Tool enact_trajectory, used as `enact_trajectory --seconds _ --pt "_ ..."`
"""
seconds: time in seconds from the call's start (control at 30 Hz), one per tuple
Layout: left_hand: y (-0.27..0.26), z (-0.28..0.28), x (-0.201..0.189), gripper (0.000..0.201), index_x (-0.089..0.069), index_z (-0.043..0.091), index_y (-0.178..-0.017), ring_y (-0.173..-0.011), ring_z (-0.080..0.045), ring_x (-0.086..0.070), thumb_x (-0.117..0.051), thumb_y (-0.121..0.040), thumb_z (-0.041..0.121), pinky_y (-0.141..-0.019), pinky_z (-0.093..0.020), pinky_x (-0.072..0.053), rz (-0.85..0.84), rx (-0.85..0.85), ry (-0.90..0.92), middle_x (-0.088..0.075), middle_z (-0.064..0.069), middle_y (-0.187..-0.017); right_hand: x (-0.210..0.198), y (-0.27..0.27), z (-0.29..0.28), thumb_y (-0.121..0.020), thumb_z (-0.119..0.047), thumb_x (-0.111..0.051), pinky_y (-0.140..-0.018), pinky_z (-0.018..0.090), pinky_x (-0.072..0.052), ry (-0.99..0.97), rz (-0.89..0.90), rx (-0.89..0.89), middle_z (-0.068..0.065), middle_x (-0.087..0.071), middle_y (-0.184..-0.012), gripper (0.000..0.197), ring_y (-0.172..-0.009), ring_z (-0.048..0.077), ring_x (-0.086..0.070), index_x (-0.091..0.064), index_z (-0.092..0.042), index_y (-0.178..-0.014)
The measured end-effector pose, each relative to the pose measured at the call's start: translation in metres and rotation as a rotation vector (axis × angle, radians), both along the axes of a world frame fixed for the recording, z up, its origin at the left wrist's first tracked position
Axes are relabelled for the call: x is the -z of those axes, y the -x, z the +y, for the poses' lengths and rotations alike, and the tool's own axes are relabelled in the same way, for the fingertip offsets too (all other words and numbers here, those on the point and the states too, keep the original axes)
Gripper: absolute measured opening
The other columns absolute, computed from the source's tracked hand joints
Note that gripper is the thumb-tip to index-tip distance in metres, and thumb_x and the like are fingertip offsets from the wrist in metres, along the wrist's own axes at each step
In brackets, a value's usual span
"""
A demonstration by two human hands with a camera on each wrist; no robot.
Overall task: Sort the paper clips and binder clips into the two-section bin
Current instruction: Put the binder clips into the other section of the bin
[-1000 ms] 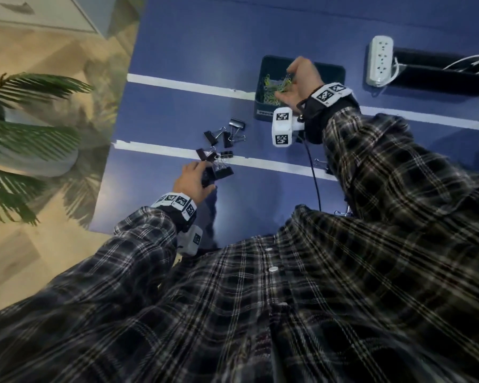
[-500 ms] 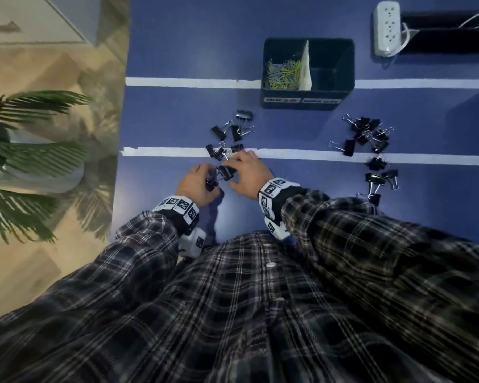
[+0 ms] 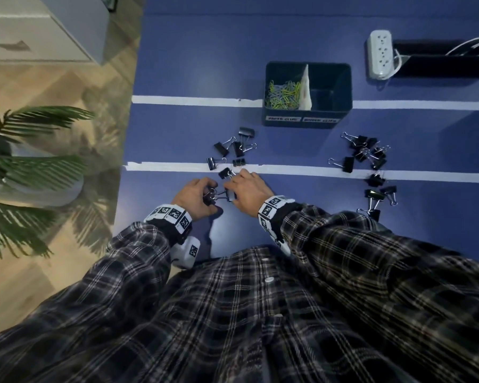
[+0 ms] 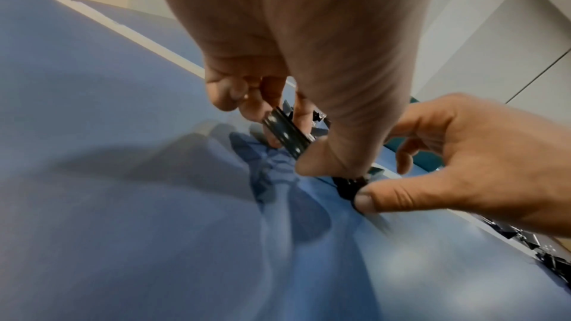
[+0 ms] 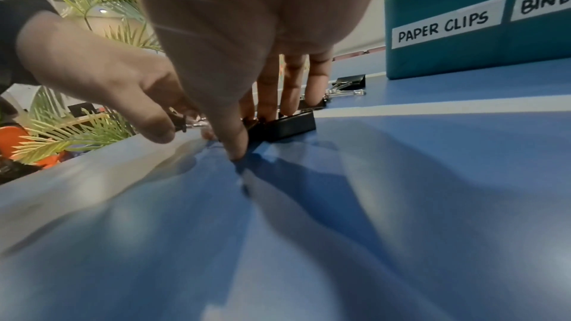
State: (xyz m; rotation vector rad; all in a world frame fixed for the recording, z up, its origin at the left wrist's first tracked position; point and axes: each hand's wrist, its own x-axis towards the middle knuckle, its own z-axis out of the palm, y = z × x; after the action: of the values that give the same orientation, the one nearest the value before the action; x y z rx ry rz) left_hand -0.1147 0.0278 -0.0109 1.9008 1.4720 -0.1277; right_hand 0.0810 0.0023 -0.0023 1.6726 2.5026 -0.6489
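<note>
At the table's near edge, my left hand [image 3: 203, 195] pinches a black binder clip [image 4: 285, 134] between thumb and fingers. Right beside it, my right hand [image 3: 234, 189] grips a second black binder clip [image 5: 290, 127] lying on the blue table, with its thumb in front and its fingers behind. More binder clips lie just beyond the hands [image 3: 233, 150], and another group sits to the right [image 3: 368, 161]. The dark two-section bin [image 3: 307, 121] stands farther back. Its left section, labelled PAPER CLIPS, holds the coloured paper clips [image 3: 282, 94]. Its right section looks empty.
White tape lines [image 3: 177, 100] cross the blue table. A white power strip [image 3: 379, 53] and a black tray with cables [image 3: 440, 62] sit at the back right. A potted palm [image 3: 25, 161] stands on the floor past the table's left edge.
One second ago my right hand was over the bin's paper clip section. It has come back to the near edge beside the left hand and taken hold of a binder clip there.
</note>
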Motion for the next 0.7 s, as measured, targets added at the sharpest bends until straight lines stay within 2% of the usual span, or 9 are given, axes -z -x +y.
enact_trajectory --seconds 0.13,0.2,0.27,0.33,0.4,0.47,0.57,0.63,0.7 --pt "0.005 0.002 0.0 0.06 -0.049 0.03 -0.124 -0.099 -0.022 -0.054 -0.069 -0.069 0.04 -0.081 -0.032 -0.047 0.086 0.005 -0.066 -0.065 0.0 -0.096 0.005 -0.008 -0.005 -0.082 -0.029 -0.06 -0.096 0.041 -0.042 0.009 0.188 0.121 0.004 -0.058 -0.124 0.063 -0.115 0.024 -0.044 -0.042 -0.022 -0.142" --pt "0.005 0.003 -0.005 0.055 -0.051 0.028 -0.124 -0.098 -0.024 -0.051 -0.062 -0.07 0.038 -0.084 -0.034 -0.04 0.099 0.01 -0.163 -0.065 0.001 -0.087 0.009 -0.01 -0.008 -0.082 -0.03 -0.064 -0.093 0.035 -0.044 0.042 0.343 0.302 0.004 -0.059 -0.113 0.069 -0.105 0.021 -0.048 -0.038 -0.027 -0.146" --pt "0.001 0.005 -0.012 0.053 -0.056 0.028 -0.119 -0.095 -0.026 -0.051 -0.055 -0.068 0.04 -0.085 -0.036 -0.036 0.1 -0.022 -0.281 -0.065 0.002 -0.078 0.01 -0.011 -0.009 -0.082 -0.027 -0.071 -0.087 0.025 -0.045 0.131 0.6 0.556 0.0 -0.054 -0.097 0.067 -0.086 0.013 -0.052 -0.044 -0.031 -0.143" --pt "-0.005 0.008 -0.015 0.047 -0.061 0.026 -0.116 -0.09 -0.029 -0.054 -0.054 -0.071 0.037 -0.085 -0.035 -0.038 0.037 -0.121 -0.32 -0.063 -0.006 -0.076 0.004 -0.013 -0.006 -0.083 -0.02 -0.072 -0.068 0.02 -0.049 0.326 0.933 0.859 -0.003 -0.054 -0.085 0.051 -0.067 0.006 -0.052 -0.057 -0.026 -0.132" --pt "-0.013 0.014 -0.015 0.036 -0.064 0.024 -0.114 -0.082 -0.031 -0.06 -0.058 -0.079 0.03 -0.08 -0.032 -0.046 -0.06 -0.217 -0.244 -0.059 -0.009 -0.076 -0.005 -0.017 0.0 -0.086 -0.019 -0.062 -0.047 0.022 -0.039 0.58 1.2 1.136 -0.002 -0.058 -0.079 0.029 -0.06 0.007 -0.053 -0.066 -0.019 -0.115" --pt "-0.021 0.02 -0.014 0.026 -0.061 0.017 -0.111 -0.079 -0.031 -0.061 -0.057 -0.086 0.022 -0.072 -0.031 -0.047 -0.097 -0.205 -0.168 -0.059 -0.006 -0.076 -0.013 -0.023 0.005 -0.082 -0.024 -0.052 -0.046 0.02 -0.033 0.689 1.366 1.335 0.002 -0.058 -0.078 0.02 -0.06 0.014 -0.055 -0.064 -0.016 -0.096" --pt "-0.034 0.025 -0.009 0.019 -0.056 0.006 -0.1 -0.083 -0.035 -0.059 -0.048 -0.092 0.021 -0.072 -0.037 -0.046 -0.051 -0.14 -0.212 -0.062 -0.015 -0.09 -0.021 -0.027 0.012 -0.081 -0.018 -0.04 -0.045 0.018 -0.03 0.748 1.397 1.385 0.006 -0.058 -0.077 0.011 -0.054 0.018 -0.054 -0.051 -0.014 -0.084" --pt "-0.041 0.026 -0.005 0.021 -0.056 0.007 -0.096 -0.088 -0.037 -0.059 -0.045 -0.093 0.025 -0.074 -0.041 -0.047 0.029 -0.136 -0.266 -0.061 -0.016 -0.099 -0.027 -0.027 0.016 -0.072 -0.019 -0.041 -0.045 0.018 -0.027 0.762 1.338 1.319 0.007 -0.06 -0.075 0.006 -0.049 0.017 -0.054 -0.045 -0.015 -0.076" --pt "-0.044 0.026 -0.003 0.021 -0.053 0.009 -0.098 -0.088 -0.036 -0.06 -0.047 -0.09 0.027 -0.074 -0.04 -0.048 0.081 -0.097 -0.25 -0.062 -0.014 -0.1 -0.031 -0.028 0.02 -0.066 -0.019 -0.042 -0.045 0.02 -0.026 0.753 1.292 1.279 0.008 -0.062 -0.072 0.007 -0.046 0.019 -0.054 -0.041 -0.014 -0.072"
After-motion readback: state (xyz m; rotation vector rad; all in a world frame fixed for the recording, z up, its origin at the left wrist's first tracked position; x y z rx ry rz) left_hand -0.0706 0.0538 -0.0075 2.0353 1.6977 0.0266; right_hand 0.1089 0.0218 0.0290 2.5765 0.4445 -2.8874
